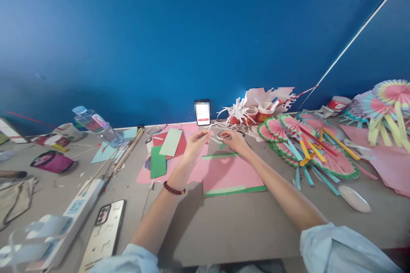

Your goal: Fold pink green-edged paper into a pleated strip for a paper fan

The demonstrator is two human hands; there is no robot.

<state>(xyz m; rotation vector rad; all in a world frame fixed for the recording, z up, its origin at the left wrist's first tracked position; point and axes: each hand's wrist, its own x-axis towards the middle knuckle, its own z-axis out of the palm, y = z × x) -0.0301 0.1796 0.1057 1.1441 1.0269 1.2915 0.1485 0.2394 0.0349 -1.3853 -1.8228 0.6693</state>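
My left hand [196, 144] is raised over the left edge of a pink paper sheet [230, 175], its thumb and fingertips pinched together. Whatever sits in that pinch is too small to make out. Just to the right, my right hand [236, 142] has its fingers bent and drawn together beside a small ring-shaped item on the table; what they hold cannot be told. Green strips lie along the sheet's near and far edges. Left of it are a dark green card [158, 162], a pale green card [171, 142] and a red card [181, 143], over more pink paper.
A lit phone [203, 113] leans on the blue wall. Pleated paper fans [307, 140] and a white mouse [354, 198] lie to the right, cups of pens [265, 111] behind. At left are a tilted bottle [98, 124], thin sticks, a power strip [75, 211] and another phone [104, 236].
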